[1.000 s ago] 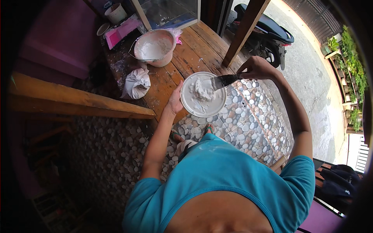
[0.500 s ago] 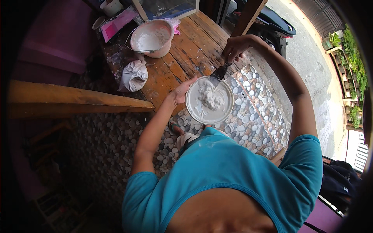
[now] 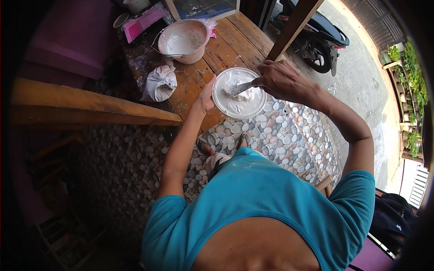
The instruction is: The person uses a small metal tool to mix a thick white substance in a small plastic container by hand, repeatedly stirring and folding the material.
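My left hand grips the left edge of a round, whitish plastic lid carrying a lumpy mound of white paste. My right hand is closed on the handle of a putty knife, whose blade lies in the paste from the upper right. Just left of the lid, on the wooden table, sit a crumpled white bag and a pale pink bucket holding white material, with a wire handle.
A pink tray and containers stand at the table's back. A wooden post rises at its right, before a parked motorbike. A wooden rail runs along the left. My sandalled feet stand on pebble-patterned tiles.
My right hand has swung lower and to the right from its raised position half a second ago, laying the knife flatter across the lid. The lid has moved up, away from my body.
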